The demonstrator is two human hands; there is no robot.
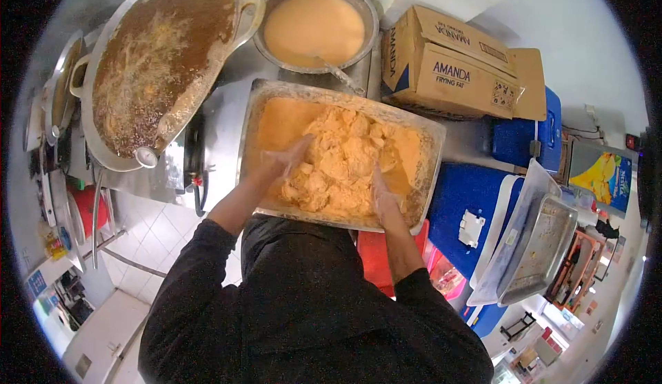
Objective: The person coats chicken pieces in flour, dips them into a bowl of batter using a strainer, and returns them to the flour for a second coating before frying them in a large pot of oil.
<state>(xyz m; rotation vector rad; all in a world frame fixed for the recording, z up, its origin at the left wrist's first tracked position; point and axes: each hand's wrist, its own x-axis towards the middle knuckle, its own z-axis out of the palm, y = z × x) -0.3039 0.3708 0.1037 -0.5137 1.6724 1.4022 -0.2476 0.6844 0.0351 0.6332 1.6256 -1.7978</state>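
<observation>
A rectangular tub (436, 167) stands in front of me, holding orange breading flour (279, 116) and a heap of coated pieces (341, 151), probably chicken. My left hand (288, 158) is at the heap's left side, fingers spread and dusted with flour. On the right side of the heap, my right hand (382, 191) has its fingers stretched out against the pieces, floury too. Neither hand is closed around a piece. Behind the tub is a metal bowl (372, 29) of pale orange batter (315, 31), with a utensil handle (345, 79) leaning over its edge.
At the left, a large wok (88, 112) holds bubbling brown oil, with a ladle or skimmer handle (146, 156) over its near edge. A frying fat carton (455, 70) stands at the back right. Blue coolers (469, 208) and a metal tray (545, 249) are on the right.
</observation>
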